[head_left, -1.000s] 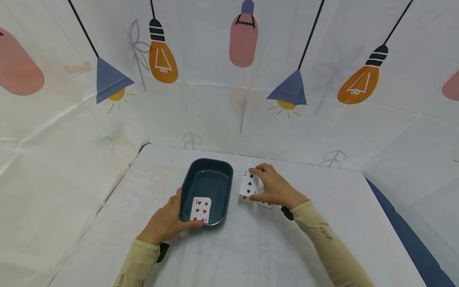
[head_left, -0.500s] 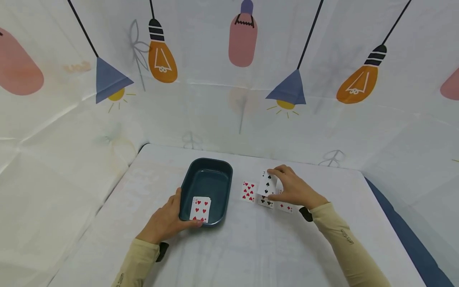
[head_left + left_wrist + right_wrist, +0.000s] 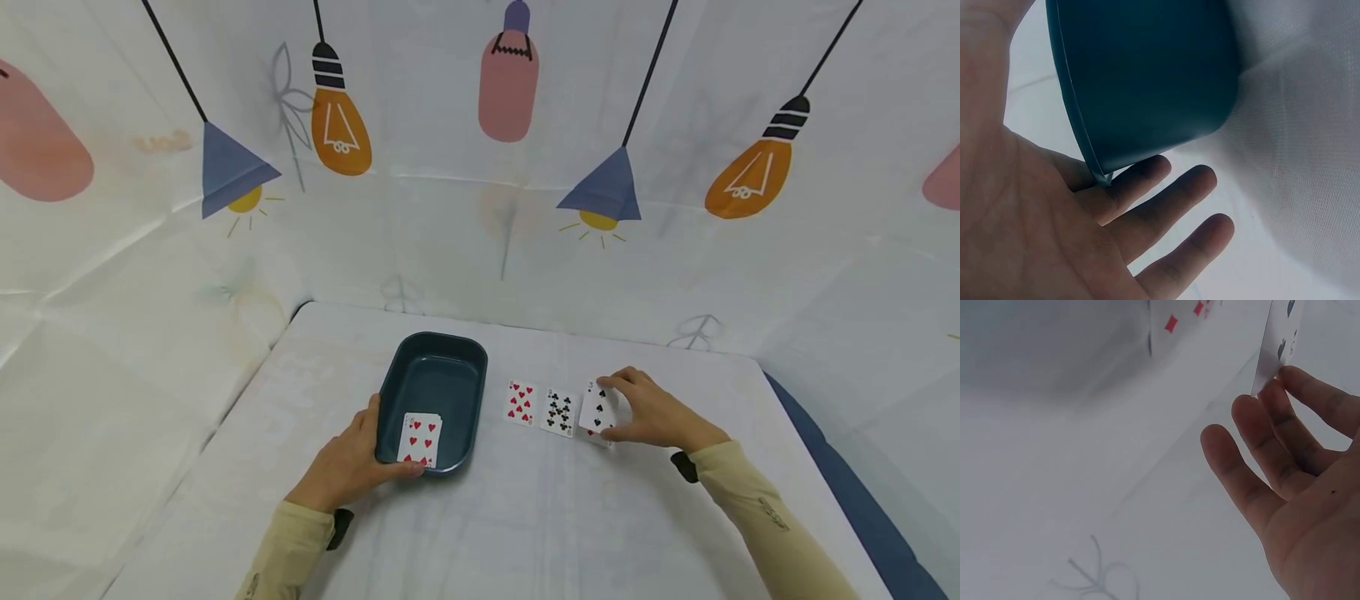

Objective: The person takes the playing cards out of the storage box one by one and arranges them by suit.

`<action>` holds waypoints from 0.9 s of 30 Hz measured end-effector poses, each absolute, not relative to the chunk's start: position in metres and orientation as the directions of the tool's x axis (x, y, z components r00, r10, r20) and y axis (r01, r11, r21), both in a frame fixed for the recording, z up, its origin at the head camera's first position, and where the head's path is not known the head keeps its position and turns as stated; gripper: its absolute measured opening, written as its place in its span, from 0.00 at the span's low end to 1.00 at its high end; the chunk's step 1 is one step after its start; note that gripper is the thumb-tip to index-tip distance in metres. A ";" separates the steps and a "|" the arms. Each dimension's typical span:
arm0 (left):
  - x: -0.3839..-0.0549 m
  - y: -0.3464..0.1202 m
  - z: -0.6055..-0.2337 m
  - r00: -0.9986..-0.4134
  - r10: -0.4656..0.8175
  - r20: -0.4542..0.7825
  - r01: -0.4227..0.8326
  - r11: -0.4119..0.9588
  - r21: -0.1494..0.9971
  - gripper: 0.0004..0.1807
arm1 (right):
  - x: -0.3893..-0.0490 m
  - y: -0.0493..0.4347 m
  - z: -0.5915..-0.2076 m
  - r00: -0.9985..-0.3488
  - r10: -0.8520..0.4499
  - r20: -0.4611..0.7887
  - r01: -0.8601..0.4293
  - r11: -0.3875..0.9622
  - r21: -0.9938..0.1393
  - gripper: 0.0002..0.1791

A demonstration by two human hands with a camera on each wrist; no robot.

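spade card (image 3: 596, 407) pinched in right hand (image 3: 654, 415) above diamond card (image 3: 599, 439); left hand (image 3: 348, 461) holds tray (image 3: 437, 385)

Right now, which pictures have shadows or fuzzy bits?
Head view: soft shadow on the table beside the right sleeve; left wrist view: the left hand looks dim against brighter white; right wrist view: the diamond card looks slightly fuzzy, with grey shade filling the upper left.

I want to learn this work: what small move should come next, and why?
Probably the right hand should lay the spade card right of the diamond card, which it partly hides; the heart card, club card and diamond card form a row without spades.
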State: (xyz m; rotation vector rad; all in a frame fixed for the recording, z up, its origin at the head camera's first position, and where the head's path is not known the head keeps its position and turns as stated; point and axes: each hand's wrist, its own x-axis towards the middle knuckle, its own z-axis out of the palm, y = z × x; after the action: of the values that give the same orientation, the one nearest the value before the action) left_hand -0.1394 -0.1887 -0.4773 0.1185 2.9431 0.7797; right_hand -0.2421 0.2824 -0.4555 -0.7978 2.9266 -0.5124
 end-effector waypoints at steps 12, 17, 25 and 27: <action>-0.141 -0.190 -0.480 -0.993 0.105 -0.059 0.060 0.857 0.512 0.77 | -0.239 0.307 -0.465 -0.873 -0.486 -0.032 -0.459 0.842 -0.283 0.44; -0.141 -0.190 -0.480 -0.992 0.112 -0.059 0.066 0.855 0.514 0.77 | -0.237 0.315 -0.466 -0.887 -0.455 -0.082 -0.416 0.863 -0.287 0.43; -0.141 -0.190 -0.479 -0.993 0.106 -0.056 0.062 0.850 0.523 0.77 | -0.232 0.325 -0.468 -0.904 -0.402 -0.143 -0.350 0.891 -0.291 0.44; -0.140 -0.191 -0.479 -0.992 0.110 -0.055 0.065 0.849 0.524 0.77 | -0.231 0.328 -0.469 -0.906 -0.397 -0.145 -0.346 0.894 -0.284 0.44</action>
State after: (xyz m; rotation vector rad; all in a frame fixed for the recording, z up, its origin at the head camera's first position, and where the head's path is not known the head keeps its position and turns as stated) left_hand -0.1403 -0.1908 -0.4788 0.1398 2.9415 0.8283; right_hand -0.2310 0.3282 -0.4694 -0.5675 2.8610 -0.3751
